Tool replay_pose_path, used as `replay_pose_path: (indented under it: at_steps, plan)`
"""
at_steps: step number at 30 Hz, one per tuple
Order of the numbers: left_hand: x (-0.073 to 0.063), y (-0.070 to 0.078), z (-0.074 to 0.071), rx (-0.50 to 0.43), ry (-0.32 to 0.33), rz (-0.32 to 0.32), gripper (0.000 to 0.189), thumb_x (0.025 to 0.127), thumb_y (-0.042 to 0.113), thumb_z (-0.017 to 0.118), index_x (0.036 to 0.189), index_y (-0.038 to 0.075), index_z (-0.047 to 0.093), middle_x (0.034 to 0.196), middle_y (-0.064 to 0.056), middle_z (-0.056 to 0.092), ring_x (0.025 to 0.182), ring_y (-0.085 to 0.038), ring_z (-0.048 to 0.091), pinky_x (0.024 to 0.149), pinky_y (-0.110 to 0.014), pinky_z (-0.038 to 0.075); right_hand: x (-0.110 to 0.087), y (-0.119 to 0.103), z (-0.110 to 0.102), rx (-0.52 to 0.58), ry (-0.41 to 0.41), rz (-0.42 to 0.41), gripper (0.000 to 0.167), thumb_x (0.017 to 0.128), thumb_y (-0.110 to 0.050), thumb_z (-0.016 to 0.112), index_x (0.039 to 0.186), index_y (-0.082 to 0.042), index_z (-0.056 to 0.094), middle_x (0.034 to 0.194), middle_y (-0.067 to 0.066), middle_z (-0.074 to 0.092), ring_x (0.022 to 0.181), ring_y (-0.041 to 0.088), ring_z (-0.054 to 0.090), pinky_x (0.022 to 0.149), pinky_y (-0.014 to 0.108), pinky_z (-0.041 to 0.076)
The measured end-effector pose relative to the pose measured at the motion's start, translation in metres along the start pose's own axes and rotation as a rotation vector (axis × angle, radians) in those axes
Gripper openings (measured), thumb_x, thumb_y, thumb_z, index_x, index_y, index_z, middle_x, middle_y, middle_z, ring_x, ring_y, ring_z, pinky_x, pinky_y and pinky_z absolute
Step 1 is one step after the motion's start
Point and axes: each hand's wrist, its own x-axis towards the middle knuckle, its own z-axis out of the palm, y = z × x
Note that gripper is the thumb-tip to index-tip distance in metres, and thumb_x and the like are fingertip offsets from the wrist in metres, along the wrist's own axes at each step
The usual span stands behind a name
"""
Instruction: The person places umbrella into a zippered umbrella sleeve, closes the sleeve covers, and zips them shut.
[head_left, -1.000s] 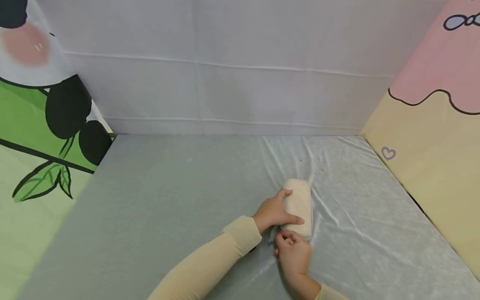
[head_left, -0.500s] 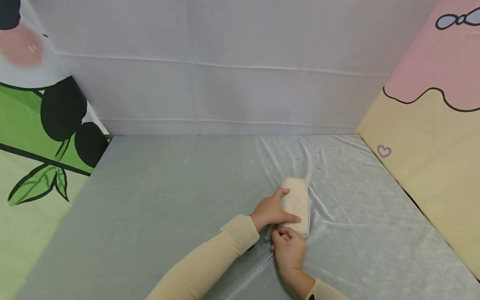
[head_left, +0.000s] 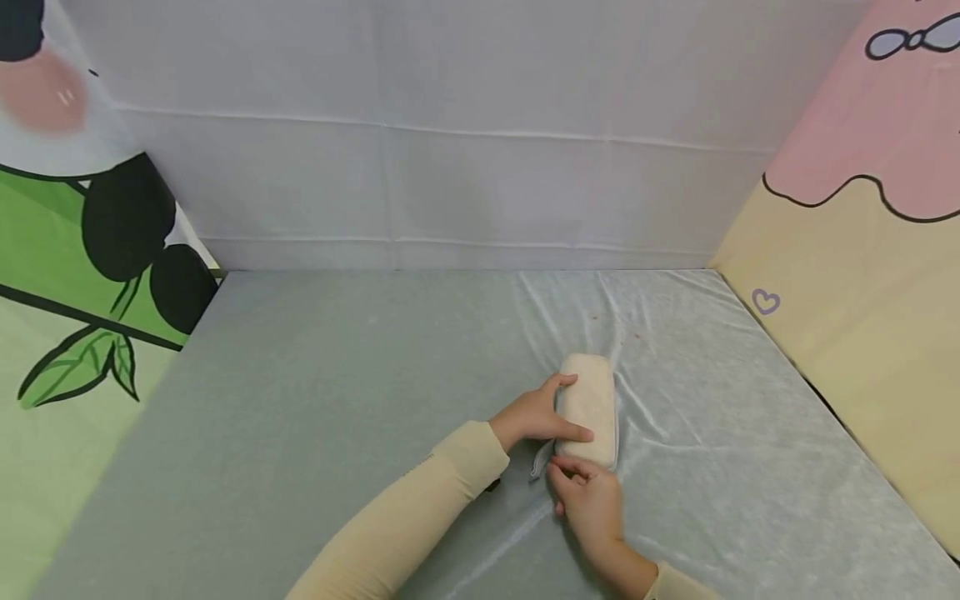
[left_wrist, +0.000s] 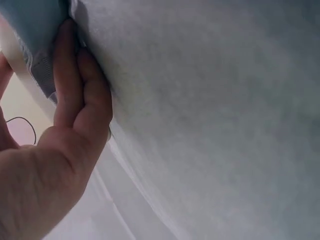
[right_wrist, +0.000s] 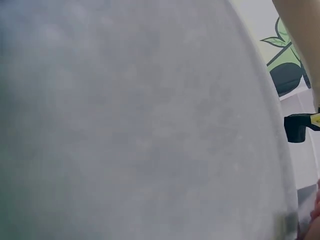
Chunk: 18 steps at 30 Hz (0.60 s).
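Note:
A cream pencil case (head_left: 592, 400) with a grey-blue side lies lengthwise on the grey cloth, right of centre in the head view. My left hand (head_left: 534, 415) grips its left side, thumb across the cream top and forefinger near the far end. In the left wrist view, other fingers of the left hand (left_wrist: 70, 115) lie against the blue-grey side of the case (left_wrist: 42, 27). A grey fabric tab (head_left: 541, 460) sticks out at the near left corner. There my right hand (head_left: 596, 504) pinches thumb and forefinger at the edge; the part between the fingertips is too small to make out.
Grey velvety cloth (head_left: 337, 400) covers the table, with creases around the case. A pale wall sheet (head_left: 465, 192) stands behind. Printed panels, green on the left (head_left: 45, 250) and pink and cream on the right (head_left: 847, 275), flank the table.
Both hands and the case shift slightly in the head view, partly with the camera. The right wrist turns a little rightward and more of the grey tab shows. The grip stays the same.

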Motion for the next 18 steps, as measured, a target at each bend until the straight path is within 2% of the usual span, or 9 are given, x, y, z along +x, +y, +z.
replay_pose_path:
  at_steps: [4, 7, 13, 18]
  plan:
    - [-0.002, 0.001, -0.001, -0.02, -0.017, -0.006, 0.09, 0.07, 0.042, 0.08, 0.145, 0.028, 0.031, 0.139, -0.012, 0.042, 0.121, -0.025, 0.045, 0.091, -0.037, 0.04, -0.005, -0.001, -0.014, 0.003, -0.024, -0.03, 0.004, 0.077, 0.0, 0.073, 0.081, 0.001, 0.074, 0.038, -0.002, 0.047, 0.031, 0.007, 0.045, 0.032, 0.018, 0.031]
    - [-0.001, 0.0, -0.001, -0.028, -0.012, -0.013, 0.09, 0.07, 0.041, 0.08, 0.145, 0.028, 0.032, 0.14, -0.012, 0.041, 0.121, -0.026, 0.045, 0.091, -0.038, 0.041, -0.007, -0.001, -0.024, -0.014, -0.015, -0.097, 0.004, 0.077, 0.0, 0.073, 0.081, -0.001, 0.074, 0.039, -0.004, 0.046, 0.031, 0.005, 0.042, 0.032, 0.018, 0.029]
    - [0.0, -0.001, 0.001, -0.015, 0.015, -0.035, 0.089, 0.069, 0.042, 0.081, 0.143, 0.028, 0.034, 0.14, -0.012, 0.041, 0.121, -0.027, 0.045, 0.09, -0.039, 0.041, -0.007, 0.003, -0.039, -0.055, 0.037, -0.3, 0.012, 0.072, 0.006, 0.075, 0.077, -0.006, 0.073, 0.043, -0.012, 0.044, 0.034, -0.001, 0.035, 0.032, 0.017, 0.028]
    - [-0.001, 0.001, 0.003, -0.018, 0.014, -0.045, 0.088, 0.069, 0.044, 0.081, 0.143, 0.029, 0.034, 0.14, -0.012, 0.042, 0.121, -0.027, 0.045, 0.091, -0.04, 0.041, -0.001, 0.006, -0.053, -0.151, 0.09, -0.515, 0.018, 0.066, 0.011, 0.077, 0.076, -0.003, 0.073, 0.05, -0.014, 0.051, 0.042, -0.005, 0.042, 0.039, 0.013, 0.036]
